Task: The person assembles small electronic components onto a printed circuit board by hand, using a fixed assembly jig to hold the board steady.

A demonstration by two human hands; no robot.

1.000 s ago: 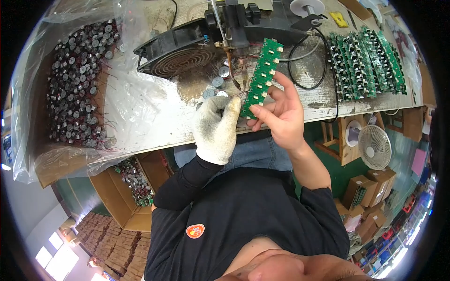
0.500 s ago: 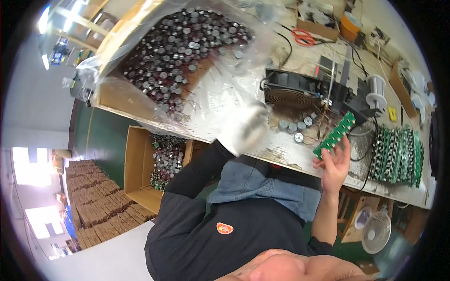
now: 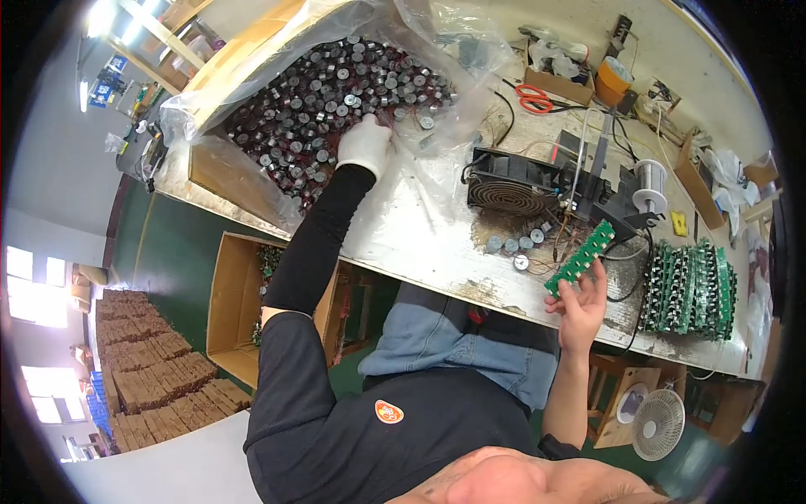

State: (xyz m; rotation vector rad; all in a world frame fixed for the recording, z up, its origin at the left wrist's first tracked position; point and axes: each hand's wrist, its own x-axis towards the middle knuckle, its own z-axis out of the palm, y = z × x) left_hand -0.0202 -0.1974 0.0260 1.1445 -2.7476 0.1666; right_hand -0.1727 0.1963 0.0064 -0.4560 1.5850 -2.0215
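Note:
My left hand (image 3: 365, 147), in a white glove with a black sleeve, reaches to the near edge of a heap of small round metal motors (image 3: 336, 88) with thin dark-red wires. Its fingertips are lost among the parts, so what they hold does not show. Between the thumb and fingers of my bare right hand (image 3: 581, 311) is a long narrow green circuit board (image 3: 583, 259), tilted up above the table's front edge. Several more motors (image 3: 510, 244) lie in a row beside the black fan (image 3: 510, 197), left of the board.
A soldering stand with a white spool (image 3: 649, 186) stands behind the board. To the right is a stack of green circuit boards (image 3: 688, 290). Red-handled scissors (image 3: 534, 99) lie farther back. Below the table's left edge sits an open cardboard box (image 3: 227, 307).
My left hand has moved away to the left, from in front of the fan to the heap of motors. My right hand still holds the circuit board in much the same place.

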